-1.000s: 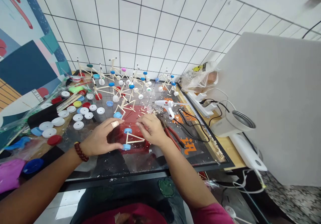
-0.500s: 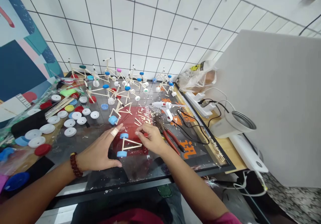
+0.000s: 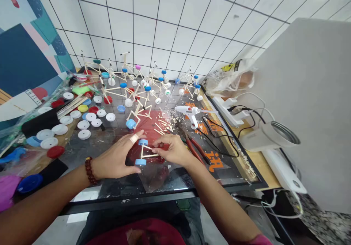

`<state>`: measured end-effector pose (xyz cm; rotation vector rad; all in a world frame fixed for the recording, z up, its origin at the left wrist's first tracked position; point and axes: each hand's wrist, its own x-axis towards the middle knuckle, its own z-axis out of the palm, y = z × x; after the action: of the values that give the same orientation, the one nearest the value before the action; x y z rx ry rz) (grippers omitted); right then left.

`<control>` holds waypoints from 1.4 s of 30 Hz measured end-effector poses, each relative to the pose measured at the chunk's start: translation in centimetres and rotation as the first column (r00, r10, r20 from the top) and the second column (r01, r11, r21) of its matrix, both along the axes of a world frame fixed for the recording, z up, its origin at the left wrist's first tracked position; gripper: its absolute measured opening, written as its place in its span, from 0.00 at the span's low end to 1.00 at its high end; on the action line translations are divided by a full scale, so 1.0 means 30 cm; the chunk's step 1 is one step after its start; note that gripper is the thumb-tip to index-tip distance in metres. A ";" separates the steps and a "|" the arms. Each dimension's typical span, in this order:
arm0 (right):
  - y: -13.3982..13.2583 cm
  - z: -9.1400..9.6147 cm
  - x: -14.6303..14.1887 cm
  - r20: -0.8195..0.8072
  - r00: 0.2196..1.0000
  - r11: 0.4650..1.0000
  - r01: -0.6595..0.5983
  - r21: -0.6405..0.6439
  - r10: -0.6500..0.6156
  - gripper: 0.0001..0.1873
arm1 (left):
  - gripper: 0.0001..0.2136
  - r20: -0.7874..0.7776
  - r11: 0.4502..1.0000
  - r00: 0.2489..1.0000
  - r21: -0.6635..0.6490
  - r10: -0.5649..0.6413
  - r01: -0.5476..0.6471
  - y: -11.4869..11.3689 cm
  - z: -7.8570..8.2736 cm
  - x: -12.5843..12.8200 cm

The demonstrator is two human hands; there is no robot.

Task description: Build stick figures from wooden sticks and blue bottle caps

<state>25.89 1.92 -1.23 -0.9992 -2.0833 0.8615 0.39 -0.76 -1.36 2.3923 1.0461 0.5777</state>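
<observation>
A small frame of thin wooden sticks (image 3: 147, 151) with two blue bottle caps (image 3: 140, 161) as wheels lies on the glass tabletop (image 3: 115, 142) over a red patch. My left hand (image 3: 116, 159) cups it from the left, thumb and forefinger spread around the two caps, a plaster on the forefinger. My right hand (image 3: 171, 150) pinches the stick end of the frame on the right side.
Several finished stick-and-cap models (image 3: 142, 87) stand at the back of the table. Loose white, red and blue caps (image 3: 82, 122) lie at left. A white glue gun (image 3: 189, 112), red-handled pliers (image 3: 199, 150), black cables and a power strip (image 3: 229, 109) are at right.
The view has shifted a little. Both hands stay on the stick frame, which has drawn slightly narrower between them; the right hand's fingers have closed onto its sticks.
</observation>
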 end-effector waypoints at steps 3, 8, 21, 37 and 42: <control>0.007 -0.008 0.003 0.034 0.999 0.998 -0.025 0.054 0.024 0.03 | 0.47 -0.018 1.000 1.000 -0.011 -0.007 0.006 -0.001 0.009 0.003; 0.011 -0.009 0.007 0.083 0.994 0.990 -0.078 0.117 0.068 0.02 | 0.45 -0.006 1.000 1.000 -0.001 -0.012 0.012 -0.001 0.008 0.004; 0.014 -0.017 0.002 0.086 0.994 0.993 -0.073 0.091 0.066 0.06 | 0.42 -0.036 0.999 0.999 0.035 -0.027 0.028 0.005 0.006 0.002; 0.001 0.020 0.015 0.033 0.999 0.987 -0.014 0.161 0.008 0.02 | 0.48 -0.008 1.000 1.000 0.021 -0.013 0.013 -0.002 -0.002 -0.003; -0.010 0.035 0.026 0.122 0.982 0.967 -0.169 0.193 0.147 0.03 | 0.50 -0.014 0.999 0.999 0.032 -0.037 0.038 0.000 -0.004 -0.005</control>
<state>26.68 1.63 -0.20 -0.7939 -2.3138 0.6676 0.25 -0.77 -1.48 2.4414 1.0026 0.5708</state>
